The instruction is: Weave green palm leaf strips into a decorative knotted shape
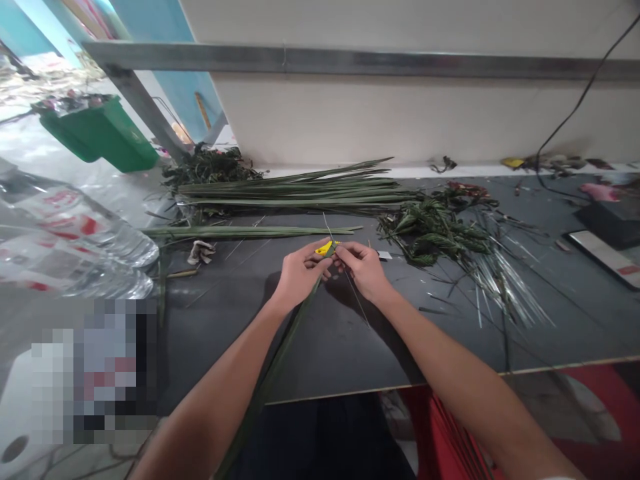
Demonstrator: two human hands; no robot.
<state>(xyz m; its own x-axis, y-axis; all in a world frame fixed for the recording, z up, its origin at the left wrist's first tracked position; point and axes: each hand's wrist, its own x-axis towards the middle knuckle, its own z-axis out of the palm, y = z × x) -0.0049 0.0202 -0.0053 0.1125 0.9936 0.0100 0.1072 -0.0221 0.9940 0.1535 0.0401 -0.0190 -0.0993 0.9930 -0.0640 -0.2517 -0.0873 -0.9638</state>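
Over the middle of the dark table, my left hand (301, 270) and my right hand (367, 268) meet with their fingertips close together. A long green leaf strip (290, 327) runs from my left fingers down toward my lap. Between the hands shows a small bright yellow piece (324, 249) with green folded against it; its kind is not clear. My right fingers pinch a thin wire (356, 297) at that spot, one end sticking up and the other slanting down to the right. The fingertips partly hide where leaf, wire and yellow piece meet.
Long green leaves (300, 193) lie along the back of the table (340, 360). Right of them are curled dark leaves (430, 230) and several thin wires (510, 287). Large plastic bottles (80, 220) stand at left; a phone (607, 257) lies at right. A green bin (100, 133) is beyond.
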